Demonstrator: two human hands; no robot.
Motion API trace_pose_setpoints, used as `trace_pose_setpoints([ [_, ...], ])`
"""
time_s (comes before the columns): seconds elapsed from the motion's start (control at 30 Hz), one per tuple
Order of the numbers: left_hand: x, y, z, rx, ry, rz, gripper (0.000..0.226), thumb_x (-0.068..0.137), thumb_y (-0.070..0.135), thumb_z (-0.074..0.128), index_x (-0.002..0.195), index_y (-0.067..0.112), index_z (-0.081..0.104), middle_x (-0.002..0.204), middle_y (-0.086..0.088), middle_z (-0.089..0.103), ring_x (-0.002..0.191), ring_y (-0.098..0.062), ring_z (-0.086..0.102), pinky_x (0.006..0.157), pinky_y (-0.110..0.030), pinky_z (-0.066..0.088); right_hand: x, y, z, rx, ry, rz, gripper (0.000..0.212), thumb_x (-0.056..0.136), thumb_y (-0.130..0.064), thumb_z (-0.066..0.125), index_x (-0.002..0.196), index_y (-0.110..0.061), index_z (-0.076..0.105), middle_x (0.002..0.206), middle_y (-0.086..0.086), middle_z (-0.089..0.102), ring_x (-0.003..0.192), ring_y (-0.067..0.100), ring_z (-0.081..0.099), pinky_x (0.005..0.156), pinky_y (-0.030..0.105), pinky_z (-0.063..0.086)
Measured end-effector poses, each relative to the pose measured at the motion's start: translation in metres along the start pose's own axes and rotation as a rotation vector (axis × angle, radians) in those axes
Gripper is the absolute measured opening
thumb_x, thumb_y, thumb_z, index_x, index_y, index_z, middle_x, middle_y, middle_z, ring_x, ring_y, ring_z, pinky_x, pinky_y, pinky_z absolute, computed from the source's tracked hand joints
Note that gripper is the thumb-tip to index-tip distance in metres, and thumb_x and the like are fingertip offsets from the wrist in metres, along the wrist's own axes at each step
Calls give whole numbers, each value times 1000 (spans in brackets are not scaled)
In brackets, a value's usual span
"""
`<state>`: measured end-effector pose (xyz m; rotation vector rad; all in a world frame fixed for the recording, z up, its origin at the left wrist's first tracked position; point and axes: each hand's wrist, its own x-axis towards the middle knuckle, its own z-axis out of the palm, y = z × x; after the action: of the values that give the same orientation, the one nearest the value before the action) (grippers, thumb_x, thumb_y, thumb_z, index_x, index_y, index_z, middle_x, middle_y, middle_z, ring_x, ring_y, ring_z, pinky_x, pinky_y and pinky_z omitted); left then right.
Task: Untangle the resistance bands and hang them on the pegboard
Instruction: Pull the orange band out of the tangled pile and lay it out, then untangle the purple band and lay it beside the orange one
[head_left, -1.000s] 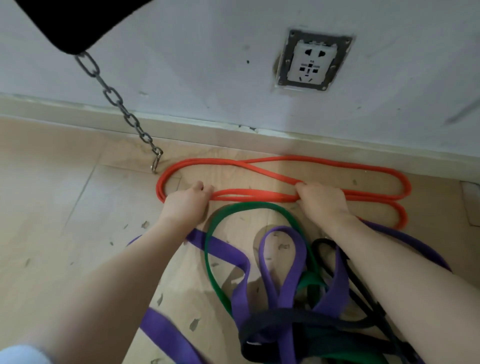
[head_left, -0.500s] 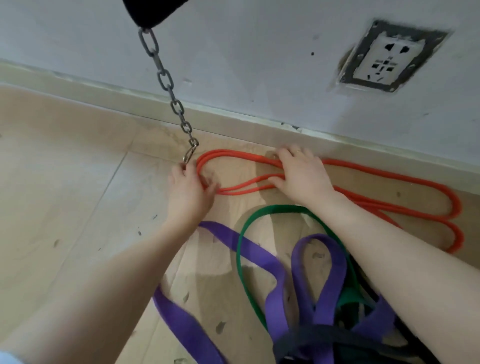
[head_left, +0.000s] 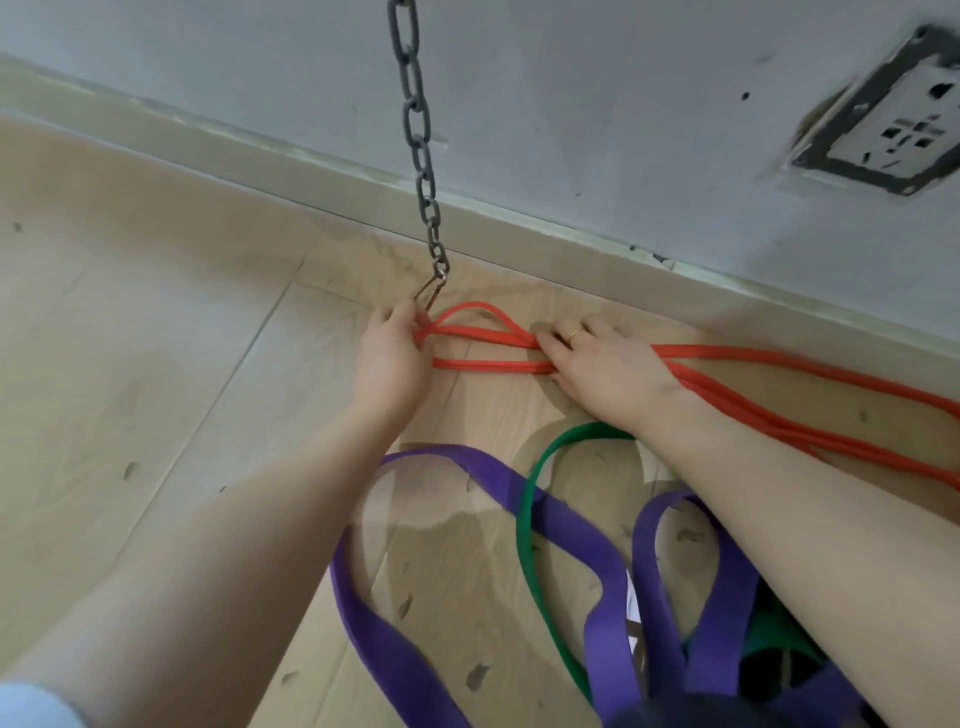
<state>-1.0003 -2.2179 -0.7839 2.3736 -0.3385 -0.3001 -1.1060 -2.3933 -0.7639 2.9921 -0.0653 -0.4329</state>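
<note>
A thin orange band (head_left: 488, 365) lies in long loops on the wooden floor by the wall. My left hand (head_left: 392, 358) grips its left end, just under the clip of a hanging chain (head_left: 422, 171). My right hand (head_left: 605, 366) lies on the orange strands a little to the right, fingers gathered around them. Nearer me, a wide purple band (head_left: 561, 525) and a green band (head_left: 524, 540) lie tangled together, with a black band (head_left: 691, 714) at the bottom edge. No pegboard is in view.
A grey wall with a pale skirting board (head_left: 311, 161) runs across the back. A wall socket (head_left: 898, 140) sits at the upper right. The chain ends in a metal snap clip (head_left: 431, 295) close to my left fingers.
Both hands slid left along the orange band and drew its loops together into a narrow bundle. My left hand now holds the loop end by the chain clip. The view shifted left.
</note>
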Motion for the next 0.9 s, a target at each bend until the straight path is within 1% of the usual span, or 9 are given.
trace_pose_setpoints([
  [0.1,2,-4,-2,132,-108,91,34,90,1,41,121,9,51,125,-13,50,112,-30,49,88,-30,37,9,-2,-1,135,18,126,41,98,-16,38,140,-14,33,133,13,47,119,34,44,93,41,37],
  [0.2,3,-11,-8,90,-267,136,59,87,14,60,140,12,35,131,-13,47,114,-29,50,100,-36,39,11,0,-6,225,42,187,34,98,-22,41,131,-15,41,126,13,54,116,33,47,93,39,35],
  [0.27,5,-11,-11,159,-340,191,74,81,23,69,144,15,30,137,-12,42,121,-30,46,104,-39,36,7,0,-6,254,50,204,30,97,-23,42,127,-16,41,121,13,57,113,33,49,90,39,35],
  [0.4,15,-7,-15,360,-478,300,81,78,37,69,144,11,29,145,-9,33,133,-28,33,110,-36,29,5,-5,-6,235,34,189,28,97,-17,37,124,-17,42,118,13,56,110,34,51,86,40,37],
  [0.5,16,-6,-13,454,-303,391,48,86,32,61,128,12,50,125,-8,52,115,-29,46,95,-38,41,5,-7,-7,246,0,230,27,97,-21,37,123,-13,43,118,14,55,108,35,53,88,42,38],
  [0.57,17,1,-11,515,-128,429,32,89,29,57,115,11,58,116,-8,58,107,-31,46,84,-40,40,5,-7,-8,263,-14,245,28,97,-25,39,121,-13,45,117,14,56,107,35,54,88,42,38],
  [0.67,21,11,-2,527,9,306,27,86,27,60,106,9,61,115,-11,54,108,-33,43,84,-42,36,7,-8,-7,272,19,301,26,97,-28,43,117,-12,49,115,11,57,106,33,54,88,41,37],
  [0.8,16,14,17,106,30,-74,27,82,16,66,107,8,62,114,-14,53,103,-34,54,87,-39,44,3,-12,3,356,104,476,31,95,-38,45,117,-18,55,124,9,53,119,31,41,97,42,30],
  [0.9,15,20,13,-39,36,-226,30,82,7,63,112,11,63,121,-14,53,108,-32,54,94,-31,41,-1,-14,3,413,77,490,34,94,-37,48,125,-23,52,131,10,49,123,31,37,102,41,27],
])
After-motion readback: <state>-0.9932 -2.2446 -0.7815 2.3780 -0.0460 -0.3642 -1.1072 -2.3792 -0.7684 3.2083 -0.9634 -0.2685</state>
